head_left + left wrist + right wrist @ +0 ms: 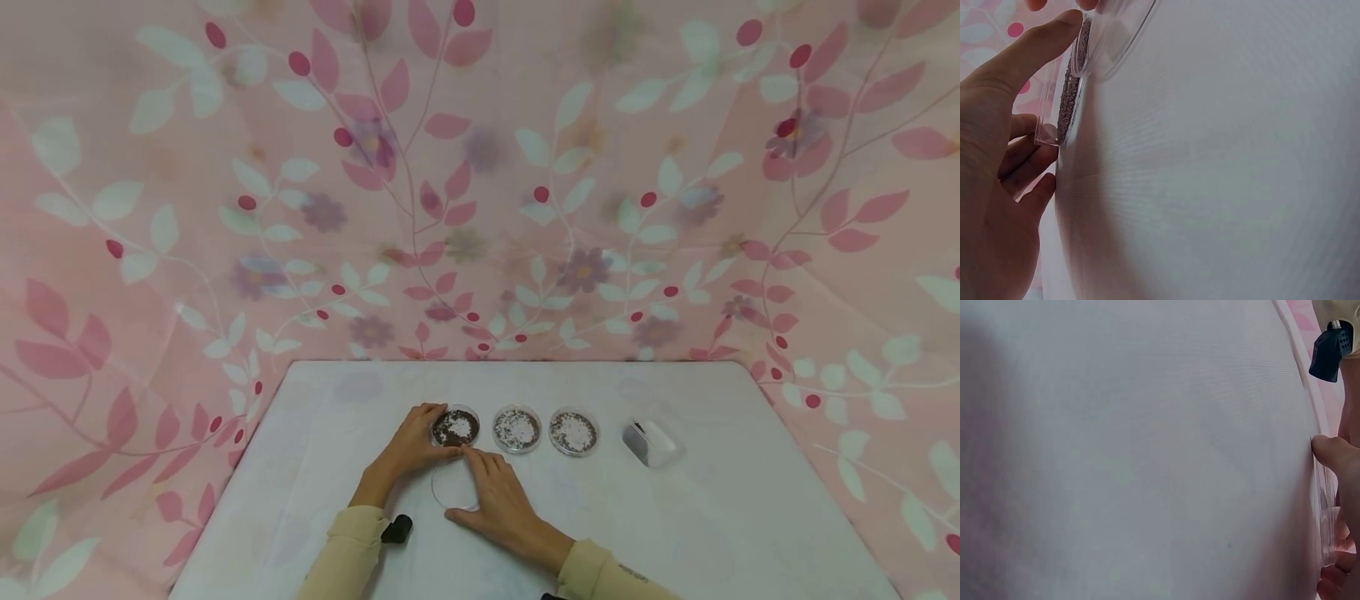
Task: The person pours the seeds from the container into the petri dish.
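Note:
A clear petri dish (456, 427) of dark brown granules topped with white bits stands at the left of a row. My left hand (408, 443) holds it, fingers round the far left side and thumb along the near edge. Just in front lies an empty clear round dish or lid (448, 492), gripped between the thumb and fingers of my right hand (504, 504). In the left wrist view the filled dish (1067, 109) shows edge-on, with the clear round piece (1116, 44) overlapping it. The right wrist view catches only my right thumb (1333, 452) and some fingertips at the rim.
Two more filled petri dishes (516, 429) (574, 432) continue the row to the right. Beyond them a clear tub (651, 443) lies tilted, with some dark material at its edge. A white cloth covers the table (720, 517); a floral curtain (480, 208) hangs behind.

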`<action>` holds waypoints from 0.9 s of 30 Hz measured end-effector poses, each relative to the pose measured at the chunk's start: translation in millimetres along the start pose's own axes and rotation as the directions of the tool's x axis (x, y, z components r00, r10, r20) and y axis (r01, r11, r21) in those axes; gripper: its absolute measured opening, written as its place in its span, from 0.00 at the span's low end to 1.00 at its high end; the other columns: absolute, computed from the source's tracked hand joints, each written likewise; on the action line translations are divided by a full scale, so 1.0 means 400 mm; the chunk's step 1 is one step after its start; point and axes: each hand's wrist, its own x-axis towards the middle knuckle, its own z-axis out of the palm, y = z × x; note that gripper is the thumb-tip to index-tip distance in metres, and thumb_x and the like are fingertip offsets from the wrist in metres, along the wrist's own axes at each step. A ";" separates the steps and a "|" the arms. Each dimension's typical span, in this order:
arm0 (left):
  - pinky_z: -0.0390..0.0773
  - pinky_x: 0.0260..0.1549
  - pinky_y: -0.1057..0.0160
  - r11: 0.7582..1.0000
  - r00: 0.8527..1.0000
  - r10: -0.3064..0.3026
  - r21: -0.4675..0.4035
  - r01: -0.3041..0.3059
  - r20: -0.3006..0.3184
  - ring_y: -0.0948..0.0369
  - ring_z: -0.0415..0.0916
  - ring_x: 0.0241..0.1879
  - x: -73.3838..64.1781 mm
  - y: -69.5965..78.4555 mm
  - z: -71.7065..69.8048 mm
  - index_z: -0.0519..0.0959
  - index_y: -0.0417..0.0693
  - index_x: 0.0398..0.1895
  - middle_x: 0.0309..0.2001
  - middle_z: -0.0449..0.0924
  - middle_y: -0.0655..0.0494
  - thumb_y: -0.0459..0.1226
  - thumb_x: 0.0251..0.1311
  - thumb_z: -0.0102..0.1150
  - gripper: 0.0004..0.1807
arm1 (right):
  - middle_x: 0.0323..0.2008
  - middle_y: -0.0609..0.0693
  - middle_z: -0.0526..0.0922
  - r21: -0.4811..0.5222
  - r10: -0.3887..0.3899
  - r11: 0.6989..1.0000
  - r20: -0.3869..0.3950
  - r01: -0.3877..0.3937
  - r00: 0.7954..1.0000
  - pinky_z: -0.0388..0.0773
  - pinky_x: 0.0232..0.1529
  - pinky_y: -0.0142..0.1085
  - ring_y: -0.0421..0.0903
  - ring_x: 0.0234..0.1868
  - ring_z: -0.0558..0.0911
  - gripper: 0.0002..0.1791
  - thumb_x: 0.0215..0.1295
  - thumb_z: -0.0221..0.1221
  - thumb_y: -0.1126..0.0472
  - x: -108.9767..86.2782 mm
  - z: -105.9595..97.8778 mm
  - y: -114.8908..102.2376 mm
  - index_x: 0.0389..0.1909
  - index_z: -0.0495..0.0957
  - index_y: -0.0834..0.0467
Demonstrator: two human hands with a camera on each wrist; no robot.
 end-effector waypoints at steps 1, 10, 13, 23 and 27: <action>0.71 0.63 0.46 1.000 1.000 0.001 -0.004 -0.001 -0.001 0.47 0.68 0.65 -0.001 0.000 0.000 0.67 0.40 0.69 0.62 0.73 0.45 0.58 0.43 0.75 0.52 | 0.63 0.54 0.74 0.006 0.000 1.000 0.007 0.000 1.000 0.73 0.61 0.46 0.51 0.60 0.75 0.56 0.47 0.69 0.33 -0.001 -0.004 0.000 0.70 0.62 0.63; 0.70 0.64 0.46 1.000 1.000 0.004 -0.031 -0.005 -0.011 0.47 0.68 0.64 0.000 0.008 -0.008 0.68 0.40 0.69 0.62 0.73 0.45 0.57 0.43 0.75 0.52 | 0.64 0.54 0.72 0.079 0.054 0.995 0.081 -0.060 0.995 0.73 0.64 0.44 0.50 0.63 0.73 0.56 0.48 0.71 0.36 -0.010 -0.033 0.003 0.72 0.59 0.60; 0.70 0.64 0.46 1.000 1.000 -0.003 -0.027 0.003 -0.003 0.47 0.68 0.65 -0.001 0.007 -0.007 0.68 0.40 0.69 0.62 0.73 0.45 0.57 0.44 0.75 0.51 | 0.64 0.53 0.72 0.083 0.063 0.994 0.087 -0.070 0.994 0.73 0.64 0.44 0.50 0.63 0.73 0.57 0.47 0.71 0.36 -0.014 -0.034 0.005 0.72 0.59 0.60; 0.70 0.64 0.46 0.999 1.000 -0.013 -0.036 0.013 0.000 0.47 0.68 0.65 -0.002 0.006 -0.004 0.69 0.41 0.69 0.62 0.73 0.46 0.57 0.43 0.75 0.51 | 0.65 0.53 0.72 0.086 0.074 0.993 0.091 -0.082 0.993 0.74 0.63 0.44 0.49 0.64 0.72 0.57 0.47 0.71 0.36 -0.020 -0.038 0.007 0.72 0.59 0.60; 0.71 0.63 0.45 0.999 1.000 0.003 -0.034 -0.004 -0.014 0.47 0.69 0.64 -0.003 0.009 -0.006 0.69 0.40 0.68 0.61 0.74 0.45 0.57 0.43 0.76 0.51 | 0.64 0.54 0.72 0.115 0.079 0.989 0.091 -0.089 0.993 0.74 0.64 0.45 0.50 0.64 0.72 0.57 0.47 0.72 0.37 -0.021 -0.046 0.006 0.73 0.59 0.59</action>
